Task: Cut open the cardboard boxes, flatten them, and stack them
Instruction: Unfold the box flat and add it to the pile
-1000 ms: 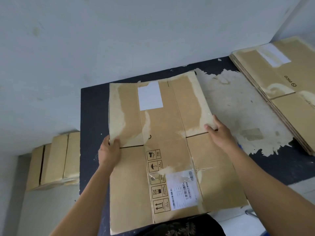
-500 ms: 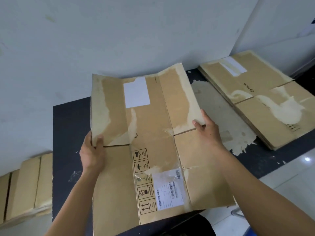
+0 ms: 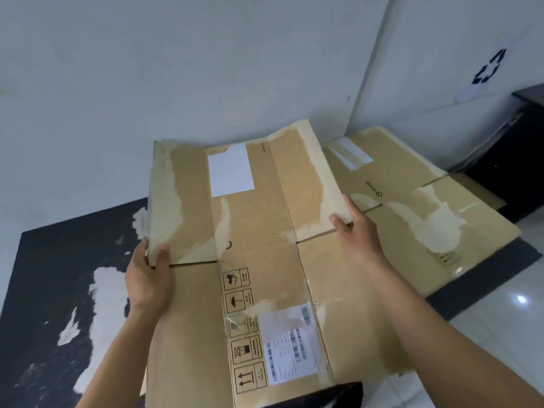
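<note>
Head view: a flattened cardboard box [image 3: 259, 260] is held in the air over a dark, paint-scarred table [image 3: 59, 260], printed side up (shipping label [image 3: 290, 346] nearest the person). The left hand [image 3: 148, 278] pinches the left flap's near corner, thumb on top. The right hand [image 3: 357, 234] grips the right flap's corner likewise. A stack of flattened boxes [image 3: 412, 207] lies just right, partly beneath it.

Both hands, left hand [image 3: 148, 278] and right hand [image 3: 354, 231], grip a flattened brown cardboard box [image 3: 250, 260] just left of a stack of flattened brown cardboard boxes [image 3: 418, 219].
</note>
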